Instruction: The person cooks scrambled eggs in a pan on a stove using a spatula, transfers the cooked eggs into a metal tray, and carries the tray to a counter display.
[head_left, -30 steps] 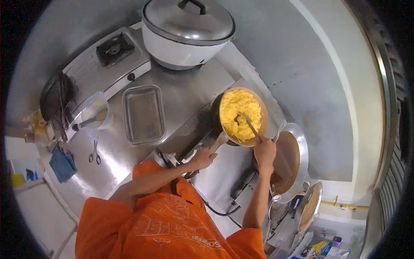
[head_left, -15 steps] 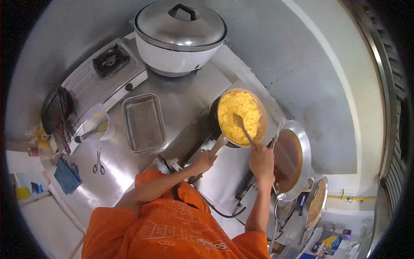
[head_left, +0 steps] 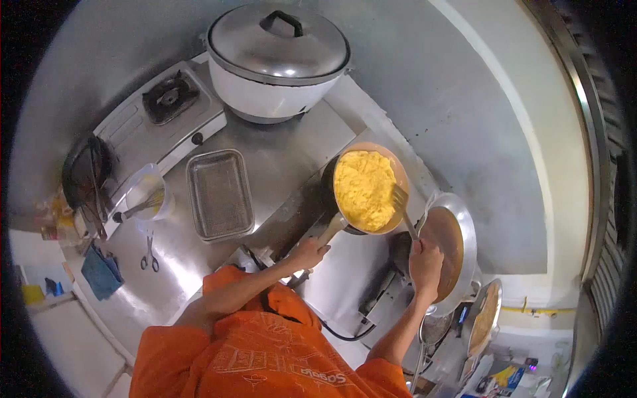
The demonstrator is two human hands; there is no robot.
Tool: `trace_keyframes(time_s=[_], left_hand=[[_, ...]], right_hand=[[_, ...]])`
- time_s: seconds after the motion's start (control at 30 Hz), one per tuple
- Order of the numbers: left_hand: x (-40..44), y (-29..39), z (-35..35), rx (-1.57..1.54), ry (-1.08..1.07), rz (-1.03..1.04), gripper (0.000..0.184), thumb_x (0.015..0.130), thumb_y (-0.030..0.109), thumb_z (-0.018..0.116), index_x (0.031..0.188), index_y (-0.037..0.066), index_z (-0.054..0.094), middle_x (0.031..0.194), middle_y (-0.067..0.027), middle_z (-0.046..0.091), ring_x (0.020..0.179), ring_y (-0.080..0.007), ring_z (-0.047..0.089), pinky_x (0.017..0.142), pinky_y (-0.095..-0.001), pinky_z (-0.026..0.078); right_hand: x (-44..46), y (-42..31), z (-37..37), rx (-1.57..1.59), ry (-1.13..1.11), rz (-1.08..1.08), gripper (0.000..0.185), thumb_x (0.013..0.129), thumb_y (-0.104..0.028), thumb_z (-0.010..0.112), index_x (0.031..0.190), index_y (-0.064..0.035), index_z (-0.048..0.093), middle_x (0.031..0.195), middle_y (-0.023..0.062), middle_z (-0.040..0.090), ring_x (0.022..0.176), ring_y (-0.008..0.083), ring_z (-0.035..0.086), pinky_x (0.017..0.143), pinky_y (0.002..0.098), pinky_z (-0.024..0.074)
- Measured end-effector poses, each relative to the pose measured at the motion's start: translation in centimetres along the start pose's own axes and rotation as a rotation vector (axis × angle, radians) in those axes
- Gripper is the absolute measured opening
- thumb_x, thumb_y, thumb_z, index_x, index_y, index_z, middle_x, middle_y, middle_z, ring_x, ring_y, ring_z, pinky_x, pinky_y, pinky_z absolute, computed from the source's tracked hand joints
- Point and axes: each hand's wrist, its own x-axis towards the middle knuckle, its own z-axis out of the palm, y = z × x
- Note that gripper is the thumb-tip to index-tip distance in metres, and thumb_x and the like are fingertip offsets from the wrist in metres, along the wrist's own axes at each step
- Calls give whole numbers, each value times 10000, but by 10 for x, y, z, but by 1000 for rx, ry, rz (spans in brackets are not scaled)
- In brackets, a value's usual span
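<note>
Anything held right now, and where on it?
Left hand: the pan, by its handle. Right hand: the slotted spatula, by its handle.

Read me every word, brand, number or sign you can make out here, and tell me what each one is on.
"Sag...", white print on the orange shirt; the last letters are too blurred to be sure of.
Blue-and-yellow packet, lower right: any print is too small to read.
No lettering I can make out on the pan or rice cooker.
</note>
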Motion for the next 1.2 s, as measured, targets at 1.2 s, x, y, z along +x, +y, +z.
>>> trace_keyframes(time_s=[1.2], left_hand=[[-4, 64, -46, -225, -265, -479, 425, 922, 373, 624, 791, -30, 590, 553, -74, 557, 425, -179, 547, 395, -357, 434]], right_hand=[[8, 38, 11, -196, 45, -111, 232, 841, -334, 677, 1036, -244, 765, 792, 143, 704, 760, 367, 690, 698, 471, 552]])
